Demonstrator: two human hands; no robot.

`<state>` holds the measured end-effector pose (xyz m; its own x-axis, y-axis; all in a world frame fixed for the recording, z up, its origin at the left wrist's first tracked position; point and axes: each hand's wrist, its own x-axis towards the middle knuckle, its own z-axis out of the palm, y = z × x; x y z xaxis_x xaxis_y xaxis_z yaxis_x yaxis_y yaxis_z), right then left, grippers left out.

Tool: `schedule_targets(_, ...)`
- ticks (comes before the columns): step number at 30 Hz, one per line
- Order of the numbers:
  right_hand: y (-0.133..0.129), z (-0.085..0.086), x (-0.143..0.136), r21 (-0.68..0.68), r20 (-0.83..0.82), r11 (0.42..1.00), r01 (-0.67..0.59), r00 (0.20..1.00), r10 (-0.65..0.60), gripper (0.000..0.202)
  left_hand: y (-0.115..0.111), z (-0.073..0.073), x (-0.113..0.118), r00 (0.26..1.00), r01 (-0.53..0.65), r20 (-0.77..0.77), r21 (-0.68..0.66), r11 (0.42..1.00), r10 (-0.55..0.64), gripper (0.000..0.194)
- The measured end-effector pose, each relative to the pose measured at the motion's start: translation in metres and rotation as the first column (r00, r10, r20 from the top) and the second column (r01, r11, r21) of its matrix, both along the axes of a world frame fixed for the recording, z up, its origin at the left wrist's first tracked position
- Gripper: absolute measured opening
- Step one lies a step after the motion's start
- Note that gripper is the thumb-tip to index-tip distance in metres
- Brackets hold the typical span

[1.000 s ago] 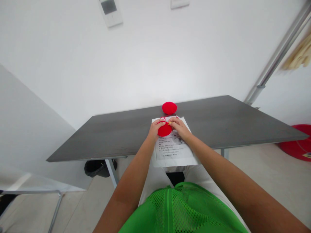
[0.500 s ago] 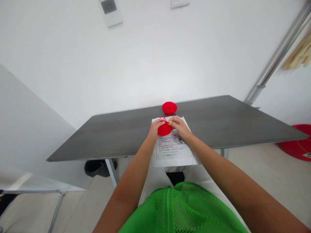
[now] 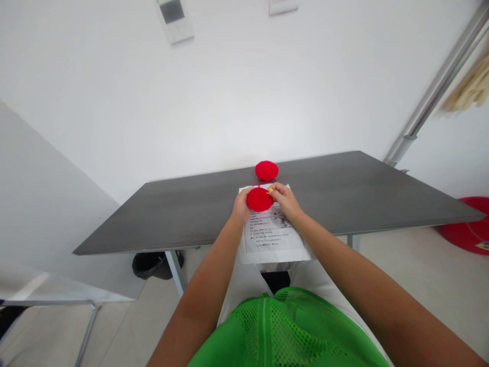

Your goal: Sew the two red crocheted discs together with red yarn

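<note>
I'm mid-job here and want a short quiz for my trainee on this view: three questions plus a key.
1. Which hand has its fingertips at the yellow piece?
2. True or false: the red ball rests on the printed sheet.
3. The left hand holds: A) the red ball; B) the red disc; C) nothing.

Key: 1. The right hand. 2. False; it sits on the table, beyond the sheet. 3. B.

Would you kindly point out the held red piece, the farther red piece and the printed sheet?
Held red piece (image 3: 260, 200), head view: middle of its upper face.
Farther red piece (image 3: 266, 171), head view: its middle.
Printed sheet (image 3: 272, 233), head view: its printed lower part.
</note>
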<state>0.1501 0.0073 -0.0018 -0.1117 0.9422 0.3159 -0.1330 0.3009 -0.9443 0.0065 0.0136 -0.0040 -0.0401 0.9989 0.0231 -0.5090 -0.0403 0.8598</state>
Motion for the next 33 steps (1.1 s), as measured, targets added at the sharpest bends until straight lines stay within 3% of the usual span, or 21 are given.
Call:
schedule_targets(17,0.0069,-0.0068,0.0006,-0.026,-0.032,0.997,0.078,0.996,-0.079,0.018,-0.0041,0.0038,-0.0021,0.995,0.103,-0.010,-0.030,0.994,-0.103,0.026)
schedule_targets(27,0.0059,-0.0053,0.0001,-0.042,-0.051,0.997,0.062,0.997,-0.064,0.019,-0.0046,-0.0011,-0.0010,0.995,0.092,-0.041,0.044,0.995,-0.090,0.033)
schedule_targets(33,0.0063,-0.0057,-0.0002,-0.041,-0.066,0.997,0.063,0.996,-0.065,0.019,-0.0026,-0.0023,-0.0025,0.997,0.068,-0.025,0.059,0.996,-0.066,0.026)
